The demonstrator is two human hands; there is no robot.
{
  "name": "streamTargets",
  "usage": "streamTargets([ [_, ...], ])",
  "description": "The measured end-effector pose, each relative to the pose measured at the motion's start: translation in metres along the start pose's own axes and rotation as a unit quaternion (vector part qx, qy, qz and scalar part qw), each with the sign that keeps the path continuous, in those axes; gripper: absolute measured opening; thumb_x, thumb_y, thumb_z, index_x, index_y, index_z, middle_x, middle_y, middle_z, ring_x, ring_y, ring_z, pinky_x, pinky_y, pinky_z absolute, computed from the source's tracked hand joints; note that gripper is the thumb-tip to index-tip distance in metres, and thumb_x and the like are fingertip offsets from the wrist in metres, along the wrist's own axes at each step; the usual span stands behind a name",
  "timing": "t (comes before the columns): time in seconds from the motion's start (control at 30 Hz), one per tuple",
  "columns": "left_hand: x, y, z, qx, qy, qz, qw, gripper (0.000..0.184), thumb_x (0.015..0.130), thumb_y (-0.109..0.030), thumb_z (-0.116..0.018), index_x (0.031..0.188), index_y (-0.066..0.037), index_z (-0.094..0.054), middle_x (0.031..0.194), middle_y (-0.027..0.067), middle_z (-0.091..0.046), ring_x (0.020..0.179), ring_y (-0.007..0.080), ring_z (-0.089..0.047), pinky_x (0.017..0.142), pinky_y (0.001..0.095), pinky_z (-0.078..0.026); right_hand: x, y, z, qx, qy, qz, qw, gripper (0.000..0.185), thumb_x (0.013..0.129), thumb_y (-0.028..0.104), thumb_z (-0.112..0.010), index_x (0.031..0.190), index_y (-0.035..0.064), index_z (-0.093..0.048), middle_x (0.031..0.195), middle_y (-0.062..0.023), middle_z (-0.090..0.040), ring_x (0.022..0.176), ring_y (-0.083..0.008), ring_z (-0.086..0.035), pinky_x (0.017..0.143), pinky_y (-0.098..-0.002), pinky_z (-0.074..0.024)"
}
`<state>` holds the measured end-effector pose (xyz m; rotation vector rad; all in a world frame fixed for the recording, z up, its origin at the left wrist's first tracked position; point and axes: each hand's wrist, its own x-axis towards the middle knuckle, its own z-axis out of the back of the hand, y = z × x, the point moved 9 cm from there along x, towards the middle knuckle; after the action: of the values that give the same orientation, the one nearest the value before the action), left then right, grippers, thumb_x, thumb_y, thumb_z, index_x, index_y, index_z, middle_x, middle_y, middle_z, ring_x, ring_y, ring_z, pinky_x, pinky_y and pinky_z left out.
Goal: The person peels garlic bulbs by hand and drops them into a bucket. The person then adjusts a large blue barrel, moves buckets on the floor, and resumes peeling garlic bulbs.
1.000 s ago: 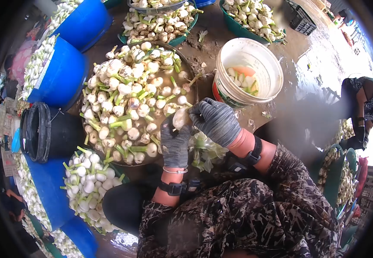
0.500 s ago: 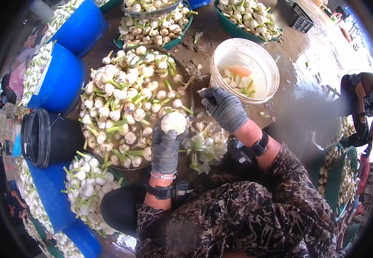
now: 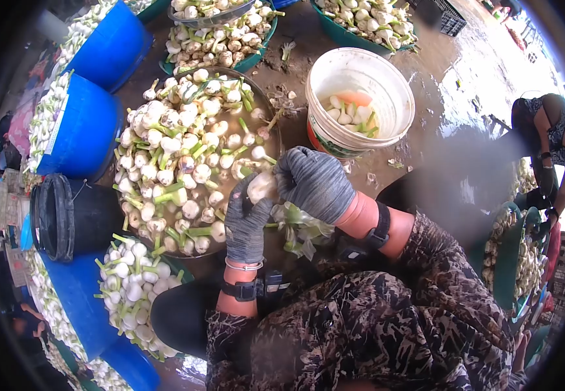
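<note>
My left hand (image 3: 246, 225), in a grey glove, is closed round a whitish garlic bulb (image 3: 262, 188). Against the bulb's right side is my right hand (image 3: 315, 186), also gloved in grey, its fingers curled and gripping there; the fingertips are partly hidden. Beyond both hands lies a wide round basin (image 3: 281, 140) heaped with garlic bulbs on cut green stems. Loose garlic skins and leaves (image 3: 303, 231) lie just below my right hand. Past it stands a white bucket (image 3: 315, 85) with peeled white pieces and something orange inside.
Several blue tubs (image 3: 90, 127) of garlic line the left, with a black bucket (image 3: 93, 218) among them. White garlic (image 3: 132, 283) fills a tub by my knee. Green tubs (image 3: 344, 39) of garlic and a black crate (image 3: 448, 19) stand farther off. Another person (image 3: 550, 130) bends over at right.
My right hand has come from near the white bucket back down to the garlic bulb and now grips its side. My left hand still holds the bulb, now turned somewhat.
</note>
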<state>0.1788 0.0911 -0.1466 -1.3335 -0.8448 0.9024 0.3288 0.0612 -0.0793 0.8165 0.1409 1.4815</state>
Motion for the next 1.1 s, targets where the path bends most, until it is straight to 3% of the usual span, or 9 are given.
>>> streamTargets([
  [0.13, -0.005, 0.006, -0.011, -0.177, 0.035, 0.036, 0.983, 0.05, 0.09, -0.02, -0.064, 0.134, -0.003, -0.046, 0.124, 0.01, -0.055, 0.113, 0.0211, -0.054, 0.099, 0.034, -0.046, 0.003, -0.045, -0.009, 0.184, 0.006, -0.119, 0.976, 0.008, 0.083, 0.007, -0.062, 0.088, 0.0011, -0.061, 0.074, -0.0175, -0.063, 0.067, -0.0313, -0.062, 0.064, -0.038, -0.05],
  [0.2, -0.008, -0.005, -0.021, -0.352, 0.08, 0.064, 0.93, 0.054, 0.09, -0.023, -0.065, 0.136, -0.003, -0.044, 0.126, 0.0103, -0.054, 0.115, 0.0241, -0.054, 0.1, 0.0377, -0.047, 0.004, -0.075, -0.004, 0.104, -0.019, -0.138, 0.985, 0.011, 0.083, 0.014, -0.062, 0.086, 0.0035, -0.063, 0.074, -0.02, -0.064, 0.072, -0.0392, -0.063, 0.065, -0.0446, -0.0509],
  [0.3, -0.006, 0.011, -0.015, -0.403, 0.068, 0.097, 0.907, 0.06, 0.089, -0.025, -0.066, 0.139, -0.004, -0.04, 0.125, 0.0121, -0.053, 0.112, 0.0272, -0.056, 0.097, 0.045, -0.049, 0.007, -0.097, -0.001, -0.07, 0.063, -0.164, 0.982, 0.016, 0.084, 0.015, -0.062, 0.097, 0.0061, -0.065, 0.083, -0.0187, -0.066, 0.079, -0.0369, -0.064, 0.07, -0.0444, -0.0512],
  [0.43, -0.003, 0.014, -0.013, -0.46, 0.1, 0.084, 0.878, 0.069, 0.087, -0.031, -0.068, 0.142, -0.005, -0.036, 0.124, 0.0111, -0.054, 0.107, 0.0278, -0.059, 0.098, 0.0502, -0.047, 0.016, -0.029, 0.028, 0.064, -0.02, -0.001, 0.998, 0.023, 0.084, 0.017, -0.064, 0.105, 0.0087, -0.067, 0.099, -0.0144, -0.065, 0.091, -0.0346, -0.061, 0.081, -0.0427, -0.0496],
  [0.6, -0.008, 0.022, -0.02, -0.369, 0.084, 0.115, 0.918, 0.082, 0.084, -0.043, -0.069, 0.145, -0.003, -0.031, 0.123, 0.0079, -0.052, 0.11, 0.0203, -0.052, 0.103, 0.0399, -0.043, -0.001, 0.027, 0.017, 0.055, 0.009, 0.196, 0.979, 0.021, 0.08, 0.021, -0.068, 0.098, 0.0092, -0.067, 0.087, -0.009, -0.064, 0.084, -0.029, -0.061, 0.08, -0.0405, -0.0486],
  [0.67, -0.006, 0.013, -0.022, -0.316, 0.096, 0.083, 0.94, 0.084, 0.08, -0.034, -0.076, 0.145, -0.004, -0.032, 0.131, 0.0125, -0.049, 0.12, 0.0268, -0.051, 0.102, 0.045, -0.044, -0.009, 0.026, 0.002, 0.033, 0.063, 0.163, 0.984, 0.023, 0.079, 0.024, -0.068, 0.096, 0.0097, -0.067, 0.081, -0.0074, -0.062, 0.08, -0.0284, -0.06, 0.076, -0.0408, -0.0481],
  [0.93, -0.012, 0.009, -0.027, -0.168, 0.158, 0.074, 0.97, 0.091, 0.076, -0.041, -0.08, 0.144, -0.001, -0.035, 0.132, 0.0085, -0.05, 0.121, 0.0192, -0.048, 0.103, 0.0319, -0.038, -0.017, 0.022, 0.004, -0.021, 0.088, 0.073, 0.993, 0.02, 0.078, 0.028, -0.069, 0.079, 0.0092, -0.063, 0.079, -0.0109, -0.063, 0.076, -0.0317, -0.061, 0.068, -0.0412, -0.0491],
  [1.0, -0.012, 0.006, -0.025, -0.122, 0.167, 0.058, 0.977, 0.089, 0.077, -0.042, -0.078, 0.144, -0.001, -0.035, 0.13, 0.0078, -0.05, 0.119, 0.0188, -0.049, 0.101, 0.0318, -0.041, -0.02, -0.009, -0.007, 0.101, 0.109, -0.094, 0.984, 0.017, 0.082, 0.025, -0.068, 0.081, 0.0079, -0.064, 0.078, -0.0141, -0.065, 0.074, -0.0343, -0.062, 0.065, -0.0416, -0.0505],
  [1.1, -0.01, 0.009, -0.024, -0.073, 0.151, 0.029, 0.985, 0.083, 0.078, -0.035, -0.077, 0.142, -0.002, -0.036, 0.121, 0.0091, -0.052, 0.108, 0.0197, -0.052, 0.094, 0.0324, -0.045, -0.02, -0.007, 0.005, 0.167, 0.039, -0.051, 0.984, 0.013, 0.082, 0.019, -0.068, 0.086, 0.0068, -0.067, 0.078, -0.015, -0.066, 0.074, -0.0347, -0.063, 0.066, -0.0415, -0.0516],
])
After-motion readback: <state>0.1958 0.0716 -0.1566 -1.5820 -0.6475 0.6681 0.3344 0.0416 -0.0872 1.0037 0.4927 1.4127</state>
